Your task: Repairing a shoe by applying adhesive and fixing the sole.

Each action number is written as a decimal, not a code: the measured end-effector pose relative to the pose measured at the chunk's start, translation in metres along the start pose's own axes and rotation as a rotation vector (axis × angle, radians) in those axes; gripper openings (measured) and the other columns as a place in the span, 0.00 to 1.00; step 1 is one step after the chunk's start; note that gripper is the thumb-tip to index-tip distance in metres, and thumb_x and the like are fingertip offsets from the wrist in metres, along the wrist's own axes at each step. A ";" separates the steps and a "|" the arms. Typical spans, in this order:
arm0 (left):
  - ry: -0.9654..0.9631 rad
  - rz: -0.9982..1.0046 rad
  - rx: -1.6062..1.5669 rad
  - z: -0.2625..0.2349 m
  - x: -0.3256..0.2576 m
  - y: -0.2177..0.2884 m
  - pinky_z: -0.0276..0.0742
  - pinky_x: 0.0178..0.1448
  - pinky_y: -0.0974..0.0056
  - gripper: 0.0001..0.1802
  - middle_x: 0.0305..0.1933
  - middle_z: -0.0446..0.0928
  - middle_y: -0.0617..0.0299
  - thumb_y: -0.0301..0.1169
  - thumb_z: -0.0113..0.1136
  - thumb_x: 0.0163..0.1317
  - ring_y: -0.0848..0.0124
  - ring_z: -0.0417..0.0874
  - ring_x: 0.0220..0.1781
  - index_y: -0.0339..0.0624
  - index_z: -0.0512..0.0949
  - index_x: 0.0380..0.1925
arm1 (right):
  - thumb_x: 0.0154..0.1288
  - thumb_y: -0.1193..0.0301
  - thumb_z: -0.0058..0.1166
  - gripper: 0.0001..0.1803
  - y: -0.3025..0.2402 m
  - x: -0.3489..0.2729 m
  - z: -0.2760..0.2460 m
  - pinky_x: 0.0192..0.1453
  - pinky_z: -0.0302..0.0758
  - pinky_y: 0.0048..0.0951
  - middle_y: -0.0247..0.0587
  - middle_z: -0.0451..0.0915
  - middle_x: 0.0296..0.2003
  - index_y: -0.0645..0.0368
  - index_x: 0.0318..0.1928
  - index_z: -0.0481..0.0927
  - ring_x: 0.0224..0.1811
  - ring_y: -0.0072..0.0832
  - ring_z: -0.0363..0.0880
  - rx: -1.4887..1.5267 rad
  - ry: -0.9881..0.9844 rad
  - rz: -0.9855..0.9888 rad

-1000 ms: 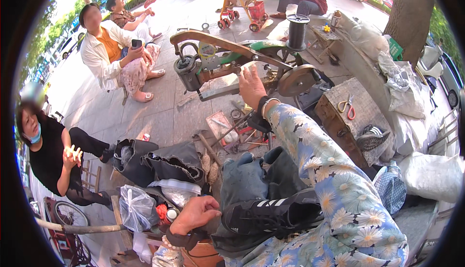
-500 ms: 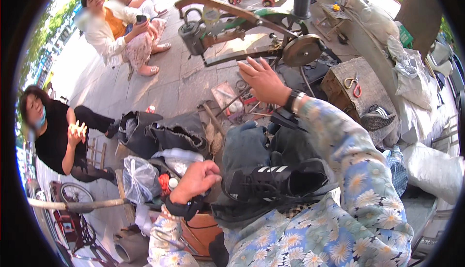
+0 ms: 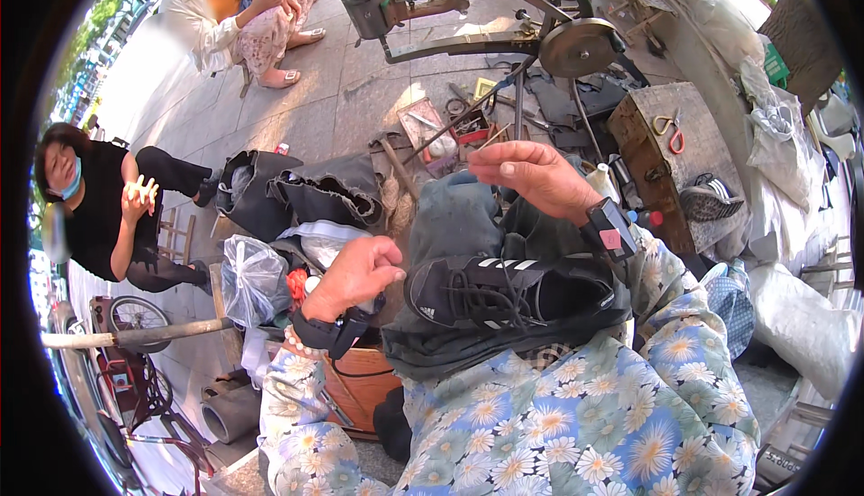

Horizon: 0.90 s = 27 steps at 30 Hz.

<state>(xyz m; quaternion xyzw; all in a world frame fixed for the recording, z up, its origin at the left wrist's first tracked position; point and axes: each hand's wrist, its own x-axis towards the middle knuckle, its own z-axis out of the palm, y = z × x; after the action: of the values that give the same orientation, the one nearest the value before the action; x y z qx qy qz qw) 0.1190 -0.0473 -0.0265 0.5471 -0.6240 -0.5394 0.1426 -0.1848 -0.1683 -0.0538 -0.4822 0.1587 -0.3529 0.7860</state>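
A black sports shoe point(image 3: 486, 293) with white stripes and black laces lies sideways on a dark cloth point(image 3: 423, 347) across my lap. My left hand point(image 3: 354, 277) hovers left of its toe, fingers loosely curled and thumb apart, with nothing visible in it. Above the shoe, my right hand point(image 3: 540, 179) is held out with its fingers stretched to the left. No held thing shows in it, and its palm is partly hidden. Neither hand touches the shoe.
A hand-cranked sewing machine point(image 3: 486, 41) stands ahead. Scissors point(image 3: 670, 132) and another shoe point(image 3: 711, 201) rest on a wooden box point(image 3: 661, 118) at right. Tools lie around a small tray point(image 3: 427, 127). Two people sit at left, near dark leather pieces point(image 3: 328, 185) and a plastic bag point(image 3: 252, 275).
My right hand has drawn back from near the sewing machine toward the shoe, its spread fingers now closer together. The left hand's thumb and fingers have parted. The view has tilted down.
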 end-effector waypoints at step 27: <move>0.111 -0.106 -0.122 0.008 -0.007 0.008 0.72 0.28 0.73 0.06 0.24 0.75 0.64 0.22 0.56 0.56 0.79 0.75 0.23 0.32 0.75 0.35 | 0.65 0.70 0.53 0.10 -0.038 -0.055 -0.034 0.35 0.77 0.24 0.40 0.81 0.27 0.66 0.37 0.80 0.28 0.24 0.80 -0.387 0.485 0.035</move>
<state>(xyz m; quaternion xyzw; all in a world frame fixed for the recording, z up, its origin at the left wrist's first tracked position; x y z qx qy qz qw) 0.1111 -0.0391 -0.0200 0.5986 -0.5515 -0.5520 0.1813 -0.2589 -0.1624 -0.0425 -0.5218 0.4142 -0.4075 0.6246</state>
